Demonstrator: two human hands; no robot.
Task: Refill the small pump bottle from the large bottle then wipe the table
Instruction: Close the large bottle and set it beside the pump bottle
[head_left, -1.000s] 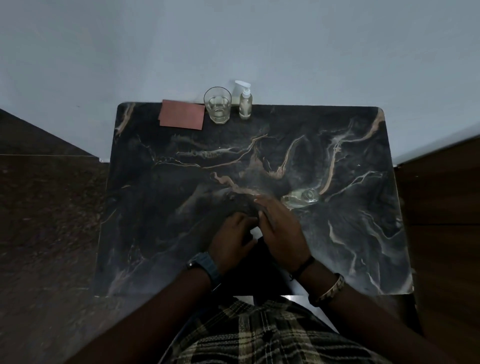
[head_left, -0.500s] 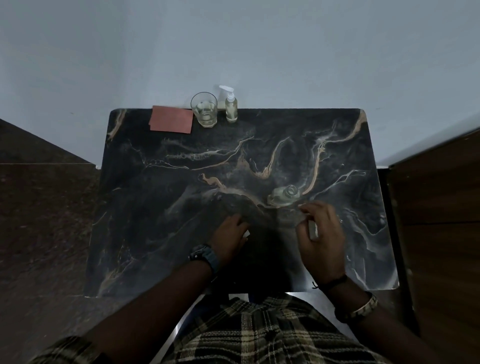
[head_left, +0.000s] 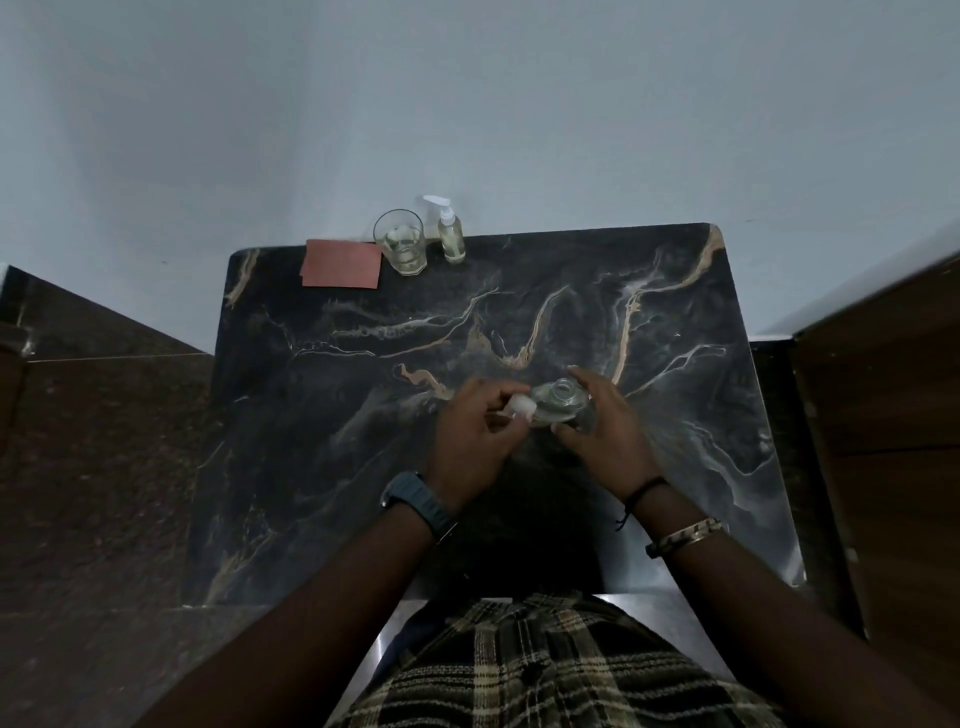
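We had the large bottle (head_left: 563, 399) standing upright mid-table with its open mouth facing up, directly between our hands and nearer the right one. Our right hand (head_left: 605, 432) was curled around its far and right side, fingers wrapping the glass, while our left hand (head_left: 475, 431) pinched a small white cap (head_left: 521, 408) just beside the bottle's left shoulder. The small pump bottle (head_left: 450, 234) stood well apart at the table's (head_left: 311, 467) far edge, beside a glass (head_left: 401, 241) and a reddish cloth (head_left: 341, 263), so we judged it would have to be fetched.
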